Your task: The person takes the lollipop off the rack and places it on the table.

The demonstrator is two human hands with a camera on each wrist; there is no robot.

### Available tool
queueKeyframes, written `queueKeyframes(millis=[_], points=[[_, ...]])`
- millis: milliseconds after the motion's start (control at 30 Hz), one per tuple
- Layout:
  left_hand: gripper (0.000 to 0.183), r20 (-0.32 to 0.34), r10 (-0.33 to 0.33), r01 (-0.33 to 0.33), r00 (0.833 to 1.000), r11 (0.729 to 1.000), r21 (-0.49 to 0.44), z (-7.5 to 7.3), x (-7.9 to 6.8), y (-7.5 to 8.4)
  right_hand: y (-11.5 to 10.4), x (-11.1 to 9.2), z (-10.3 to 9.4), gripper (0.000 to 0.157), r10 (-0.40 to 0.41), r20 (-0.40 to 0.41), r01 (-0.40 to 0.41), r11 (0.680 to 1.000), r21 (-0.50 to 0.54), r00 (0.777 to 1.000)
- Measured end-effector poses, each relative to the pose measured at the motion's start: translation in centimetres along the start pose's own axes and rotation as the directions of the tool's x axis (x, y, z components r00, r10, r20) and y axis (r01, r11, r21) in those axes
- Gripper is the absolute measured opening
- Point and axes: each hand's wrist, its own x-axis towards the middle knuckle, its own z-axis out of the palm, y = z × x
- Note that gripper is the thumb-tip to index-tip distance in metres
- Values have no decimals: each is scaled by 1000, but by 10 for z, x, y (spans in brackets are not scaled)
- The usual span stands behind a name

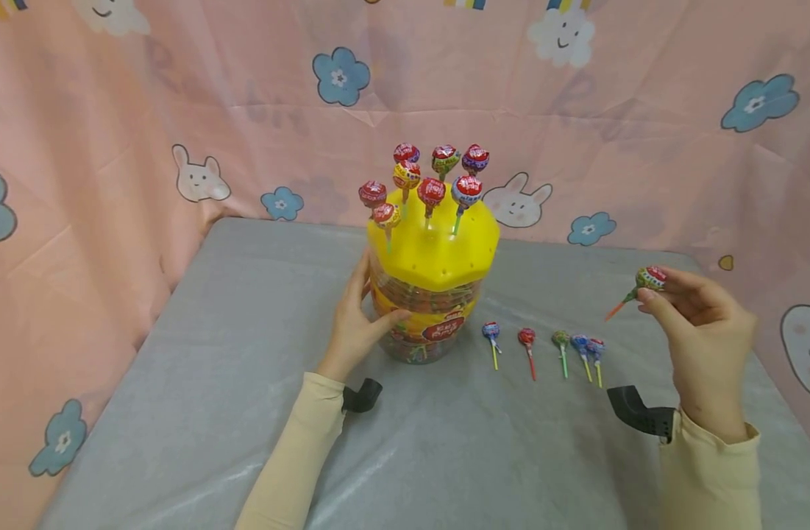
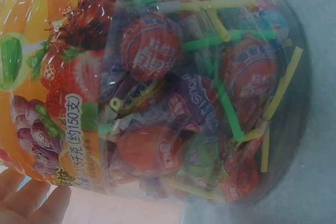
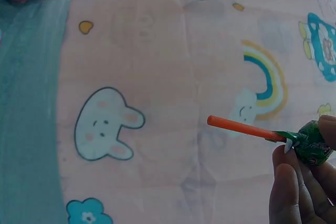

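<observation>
Jar [image 1: 426, 324]: It stands upright on the grey worktop [image 1: 457, 464], near the middle. It is see-through with a bright label [image 1: 414, 322], and lots of candy [image 2: 152, 45] lies jumbled inside.
Yellow lid [image 1: 438, 256]: It sits on top of the jar and has little holes in it.
Left hand [image 1: 357, 331]: Its fingers grasp the side of the jar, with the thumb at the front.
Right hand [image 1: 712, 327]: It is up in the air over the right part of the worktop. Its fingers pinch the green lollipop [image 1: 649, 278] by its round top.
Orange stick [image 3: 239, 126]: It pokes out of the green lollipop, well apart from the lid.
Lid lollipops [image 1: 431, 193]: Eight stand in the lid, round ends up, and some lean.
Worktop lollipops [image 1: 527, 337]: Five lie right of the jar. From the left they are blue, red, green, then two blue ones close together.
Pink cloth [image 1: 405, 132]: It hangs behind, with bunnies, clouds and blue flowers.
Sleeves [image 1: 709, 478]: Both are cream, with a black piece [image 1: 639, 414] at each wrist.
</observation>
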Motion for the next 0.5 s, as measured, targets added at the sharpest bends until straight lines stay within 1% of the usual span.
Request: queueKeyframes(millis=[133, 233, 367, 433, 500], points=[[110, -1, -5, 5, 1000, 1000, -5, 0, 0, 1, 11, -6, -17, 30, 57, -60, -62, 994, -92, 997], [110, 0, -11, 11, 1000, 1000, -8, 0, 0, 1, 20, -11, -29, 28, 109, -119, -126, 981, -148, 987], [109, 1, -11, 11, 1000, 1000, -11, 0, 0, 0, 30, -17, -42, 25, 175, -202, -213, 960, -183, 964], [108, 1, -10, 10, 1000, 1000, -9, 0, 0, 0, 37, -18, -47, 24, 195, -233, -245, 947, -208, 953], [108, 0, -11, 11, 1000, 1000, -5, 1, 0, -1, 43, -18, -54, 24, 229, -258, -294, 924, -247, 939]])
